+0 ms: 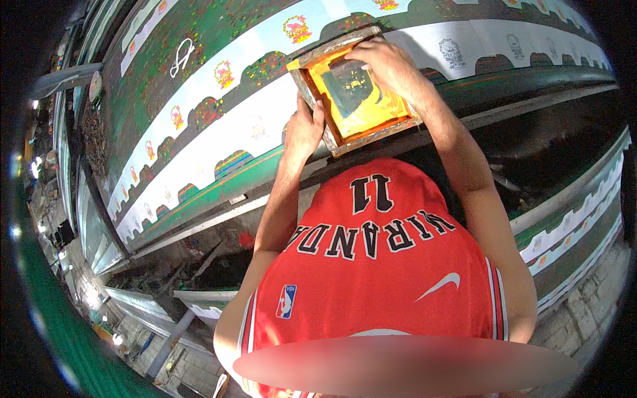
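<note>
A screen printing frame [312, 86] with wooden sides lies tilted on the long table, over a strip of white cut pieces. Yellow ink [352, 124] is smeared across its mesh, around a darker greenish patch in the middle. My left hand [304, 131] grips the frame's left side, thumb on the wood. Over the frame's far right part is my right hand [385, 63], its fingers bent down inside the frame. Whatever those fingers hold, if anything, is hidden beneath them.
The long green table [156, 76] carries rows of white pieces; those in the farther row [259, 53] bear colourful motifs. Nearer pieces right of the frame show a grey motif [453, 53]. A white looped cord [181, 57] lies far left. Another table with printed strips [577, 229] stands at right.
</note>
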`<state>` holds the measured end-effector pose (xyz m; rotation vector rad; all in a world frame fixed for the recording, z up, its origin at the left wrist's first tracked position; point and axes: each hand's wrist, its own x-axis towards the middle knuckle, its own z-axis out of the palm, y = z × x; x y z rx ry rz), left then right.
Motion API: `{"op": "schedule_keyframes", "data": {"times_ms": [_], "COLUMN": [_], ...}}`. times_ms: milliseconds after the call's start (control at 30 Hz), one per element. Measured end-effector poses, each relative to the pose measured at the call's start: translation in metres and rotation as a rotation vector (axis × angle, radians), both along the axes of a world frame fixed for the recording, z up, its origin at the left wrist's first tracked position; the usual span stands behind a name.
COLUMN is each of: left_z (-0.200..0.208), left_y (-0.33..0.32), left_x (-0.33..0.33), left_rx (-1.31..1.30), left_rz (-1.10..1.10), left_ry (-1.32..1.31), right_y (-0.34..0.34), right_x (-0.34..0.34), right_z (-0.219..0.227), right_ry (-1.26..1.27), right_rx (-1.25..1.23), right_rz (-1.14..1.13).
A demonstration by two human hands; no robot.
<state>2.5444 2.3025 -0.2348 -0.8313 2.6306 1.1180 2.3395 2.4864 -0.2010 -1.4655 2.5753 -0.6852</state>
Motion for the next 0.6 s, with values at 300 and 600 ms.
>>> {"op": "schedule_keyframes", "data": {"times_ms": [300, 600], "left_z": [0.011, 0.007], "left_y": [0.0, 0.001], "left_x": [-0.002, -0.006], "left_rx": [0.132, 0.055], "left_rz": [0.042, 0.019], "left_ry": [-0.07, 0.036], "right_y": [0.046, 0.081], "right_x": [0.045, 0.092], "right_z": [0.004, -0.004], "right_ry": [-0.066, -0.095], "right_rx": [-0.046, -0.148], "right_rz": [0.04, -0.042]}}
